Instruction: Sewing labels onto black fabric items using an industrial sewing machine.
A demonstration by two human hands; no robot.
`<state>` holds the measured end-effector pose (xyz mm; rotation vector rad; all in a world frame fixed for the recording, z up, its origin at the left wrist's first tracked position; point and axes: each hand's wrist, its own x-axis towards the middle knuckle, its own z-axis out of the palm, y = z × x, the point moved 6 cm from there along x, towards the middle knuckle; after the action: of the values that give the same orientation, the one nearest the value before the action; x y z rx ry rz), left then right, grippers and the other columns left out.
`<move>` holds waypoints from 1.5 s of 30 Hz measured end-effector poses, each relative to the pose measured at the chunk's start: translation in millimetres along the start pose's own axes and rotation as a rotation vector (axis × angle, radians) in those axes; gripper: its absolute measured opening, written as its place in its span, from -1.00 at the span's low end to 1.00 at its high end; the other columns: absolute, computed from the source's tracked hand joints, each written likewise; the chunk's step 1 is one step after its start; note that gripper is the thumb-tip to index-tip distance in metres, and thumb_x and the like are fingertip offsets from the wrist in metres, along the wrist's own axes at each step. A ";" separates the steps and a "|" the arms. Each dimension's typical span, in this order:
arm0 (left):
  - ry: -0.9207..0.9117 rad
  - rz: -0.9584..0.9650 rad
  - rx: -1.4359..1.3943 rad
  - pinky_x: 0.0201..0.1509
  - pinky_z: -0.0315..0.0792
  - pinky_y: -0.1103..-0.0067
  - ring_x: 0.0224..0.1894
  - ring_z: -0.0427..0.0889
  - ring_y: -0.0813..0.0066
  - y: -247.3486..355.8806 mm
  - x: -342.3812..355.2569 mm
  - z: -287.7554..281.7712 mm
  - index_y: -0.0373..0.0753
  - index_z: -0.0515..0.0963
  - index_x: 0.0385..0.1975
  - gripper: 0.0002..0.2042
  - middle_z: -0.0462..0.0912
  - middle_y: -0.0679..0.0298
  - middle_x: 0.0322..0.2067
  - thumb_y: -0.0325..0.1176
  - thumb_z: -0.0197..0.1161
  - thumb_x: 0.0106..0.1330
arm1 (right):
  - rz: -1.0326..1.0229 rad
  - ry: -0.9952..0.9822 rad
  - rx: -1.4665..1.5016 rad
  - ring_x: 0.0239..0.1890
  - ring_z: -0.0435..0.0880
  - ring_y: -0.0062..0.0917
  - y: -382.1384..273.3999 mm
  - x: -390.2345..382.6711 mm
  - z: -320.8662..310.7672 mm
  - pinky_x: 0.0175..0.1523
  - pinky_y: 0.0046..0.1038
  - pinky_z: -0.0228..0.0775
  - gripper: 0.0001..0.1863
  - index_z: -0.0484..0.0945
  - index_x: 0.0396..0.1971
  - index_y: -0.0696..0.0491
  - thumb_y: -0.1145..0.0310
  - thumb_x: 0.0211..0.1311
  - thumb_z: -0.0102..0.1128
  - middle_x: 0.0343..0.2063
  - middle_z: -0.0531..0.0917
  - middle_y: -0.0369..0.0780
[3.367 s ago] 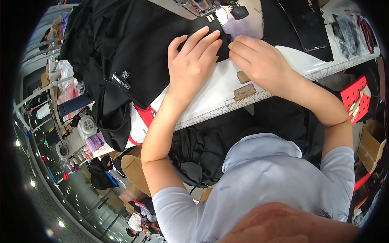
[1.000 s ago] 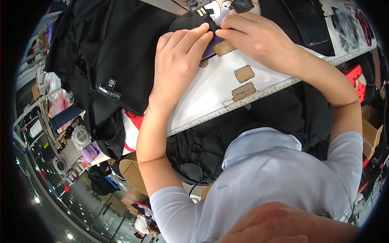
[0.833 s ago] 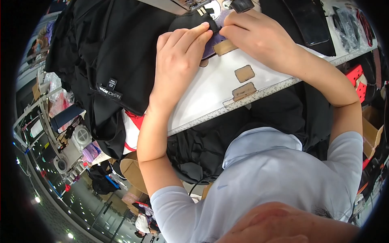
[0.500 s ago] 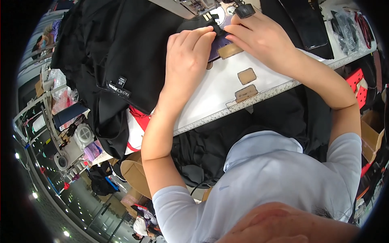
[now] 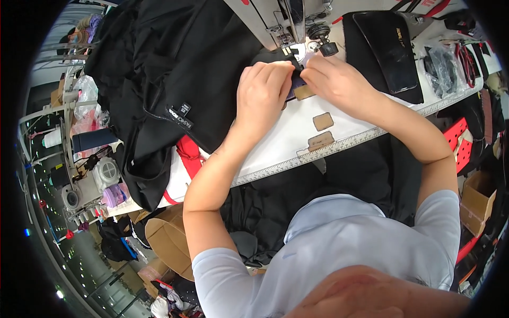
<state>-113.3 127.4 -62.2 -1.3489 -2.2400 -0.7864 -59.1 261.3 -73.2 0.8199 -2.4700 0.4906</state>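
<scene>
A large black garment (image 5: 207,69) with small sewn-in labels (image 5: 180,116) is spread over the left of the white sewing table. Its right end runs to the sewing machine (image 5: 268,24), close by the needle area. My left hand (image 5: 263,95) is closed at that end, fingertips pinching the black fabric just in front of the machine. On the other side, my right hand (image 5: 336,82) is closed too, thumb and fingers pressed together at the fabric's edge. The fingertips nearly meet, and they hide most of the piece between them.
A tape ruler (image 5: 339,142) runs along the table's front edge. At the right lie a shiny black pouch (image 5: 389,50) and a clear plastic bag (image 5: 442,69). Red cloth (image 5: 188,153) shows under the garment. Cardboard boxes (image 5: 172,241) stand below.
The whole view has shifted, so table and machine appear lower and more of the machine shows. My fingertips have drawn closer together at the black fabric, my right fingers now more curled.
</scene>
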 end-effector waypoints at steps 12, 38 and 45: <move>-0.152 0.114 0.009 -0.12 0.40 0.50 -0.19 0.62 0.41 3.2 -0.2 0.3 -0.23 0.69 -0.22 -0.81 0.70 0.37 -0.18 -0.51 0.34 0.15 | -0.045 0.026 0.031 -0.29 0.64 -0.46 4.4 3.4 -8.1 -0.37 -0.42 0.49 -0.84 0.53 -0.36 0.15 0.53 0.04 0.31 -0.19 0.59 -0.22; -0.132 0.112 0.072 -0.04 0.40 0.49 -0.16 0.62 0.41 -4.4 5.3 2.4 -0.23 0.68 -0.19 -0.79 0.69 0.38 -0.14 -0.51 0.33 0.16 | 0.034 0.031 -0.056 -0.34 0.67 -0.47 8.9 3.0 -2.7 -0.29 -0.48 0.49 -0.64 0.55 -0.08 0.13 0.51 0.04 0.26 -0.10 0.60 -0.25; -0.130 0.104 0.073 -0.03 0.40 0.47 -0.16 0.62 0.38 -0.9 4.3 1.0 -0.21 0.69 -0.17 -0.76 0.64 0.37 -0.18 -0.54 0.32 0.15 | 0.061 0.006 -0.148 -0.39 0.63 -0.48 8.6 -1.4 -2.8 -0.26 -0.47 0.49 -0.57 0.55 0.01 0.08 0.50 0.05 0.24 -0.09 0.54 -0.30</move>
<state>-116.1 130.6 -60.7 -1.5072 -2.2512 -0.5910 -62.6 269.8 -73.2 0.6852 -2.4968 0.3265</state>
